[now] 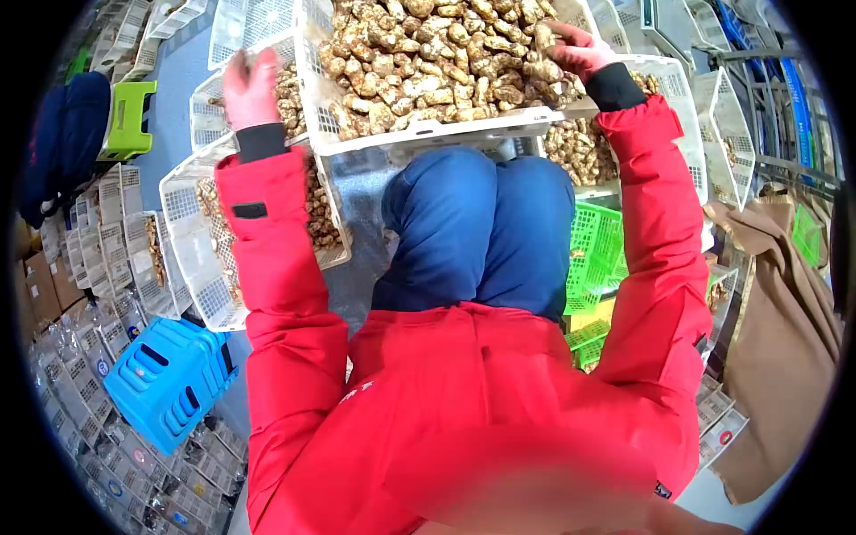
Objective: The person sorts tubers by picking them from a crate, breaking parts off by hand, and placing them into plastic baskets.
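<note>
A white plastic crate point(428, 134) in front of my knees is heaped with knobbly brown-and-cream mushrooms point(428, 62). At its right side, my right hand point(580, 52) has its fingers closed around a mushroom point(545, 37) at the edge of the heap. My left hand point(251, 91) is held over a lower crate to the left, with thumb and fingers apart and nothing in it. More mushrooms point(290, 100) lie beneath and beside that hand.
Other white crates point(198, 250) with mushrooms stand left and right. Green baskets point(596, 250) are by my right thigh. A blue plastic stool point(169, 379) and a green stool point(130, 120) are on the left. Brown cloth point(780, 339) hangs at right. A person's dark clothing point(76, 134) shows far left.
</note>
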`<state>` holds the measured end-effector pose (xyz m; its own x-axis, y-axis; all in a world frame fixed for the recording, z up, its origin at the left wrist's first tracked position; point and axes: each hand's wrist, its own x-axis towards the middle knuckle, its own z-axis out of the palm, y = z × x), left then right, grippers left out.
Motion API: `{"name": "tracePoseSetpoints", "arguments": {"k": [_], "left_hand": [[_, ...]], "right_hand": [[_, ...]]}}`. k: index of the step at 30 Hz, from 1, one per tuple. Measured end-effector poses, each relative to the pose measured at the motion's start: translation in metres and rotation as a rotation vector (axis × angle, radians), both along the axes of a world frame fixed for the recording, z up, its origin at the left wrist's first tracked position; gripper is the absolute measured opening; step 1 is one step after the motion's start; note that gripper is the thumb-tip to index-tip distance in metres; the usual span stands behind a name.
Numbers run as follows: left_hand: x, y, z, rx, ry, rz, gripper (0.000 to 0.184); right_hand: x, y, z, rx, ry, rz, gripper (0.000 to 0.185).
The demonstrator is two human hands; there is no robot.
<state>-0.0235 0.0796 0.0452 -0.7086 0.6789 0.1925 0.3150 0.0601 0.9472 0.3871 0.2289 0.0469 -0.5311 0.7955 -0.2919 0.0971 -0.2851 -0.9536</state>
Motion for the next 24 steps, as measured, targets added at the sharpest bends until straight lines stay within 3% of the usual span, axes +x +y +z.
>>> {"name": "tracePoseSetpoints", "arguments": {"k": [1,2,4,6,8,12,13,16,17,18,20,21,22,24], "left_hand": [[0.038,-0.001,0.013,0.014,-0.152,-0.255,0.058],[0.077,-0.002,0.027,-0.006,-0.318,-0.492,0.044],[0.123,-0.001,0.04,-0.06,-0.439,-0.718,0.039],[0.146,0.004,0.028,-0.075,-0.4,-0.834,0.036],[0.154,-0.002,0.028,-0.05,-0.548,-0.842,0.037],[0.144,-0.006,0.026,-0.089,-0.537,-0.816,0.041],[0.142,-0.006,0.032,-0.104,-0.648,-0.858,0.046],[0.15,0.002,0.03,-0.078,-0.659,-0.964,0.051],[0.161,-0.001,0.026,0.051,-0.706,-0.852,0.052],[0.154,-0.001,0.029,-0.03,-0.696,-0.822,0.056],[0.126,-0.005,0.024,-0.044,-0.886,-0.79,0.051],[0.108,-0.013,0.025,0.006,-0.782,-0.75,0.046],[0.067,-0.014,-0.002,0.114,-1.16,-0.66,0.045],[0.015,-0.025,0.006,0.104,-1.231,-0.19,0.04]], "right_hand": [[0.007,0.006,-0.013,-0.136,0.36,0.155,0.044],[-0.005,-0.007,-0.002,-0.135,0.502,0.169,0.048],[-0.029,-0.031,0.022,-0.155,0.794,0.223,0.057],[-0.059,-0.065,0.069,-0.053,0.52,-0.008,0.056],[-0.07,-0.054,0.048,-0.009,0.685,0.218,0.055],[-0.064,-0.05,0.048,0.084,0.507,0.233,0.05],[-0.065,-0.051,0.051,0.092,0.468,0.246,0.049],[-0.089,-0.062,0.059,0.354,0.039,0.237,0.046],[-0.099,-0.065,0.052,0.217,0.159,0.206,0.044],[-0.097,-0.06,0.064,0.314,-0.024,0.288,0.041],[-0.096,-0.033,0.056,0.331,0.136,0.078,0.037],[-0.085,-0.007,0.033,0.189,0.12,-0.105,0.035],[-0.068,0.015,0.02,0.325,-0.117,-0.041,0.034],[-0.047,0.056,-0.033,0.539,-0.539,0.024,0.035]]}}
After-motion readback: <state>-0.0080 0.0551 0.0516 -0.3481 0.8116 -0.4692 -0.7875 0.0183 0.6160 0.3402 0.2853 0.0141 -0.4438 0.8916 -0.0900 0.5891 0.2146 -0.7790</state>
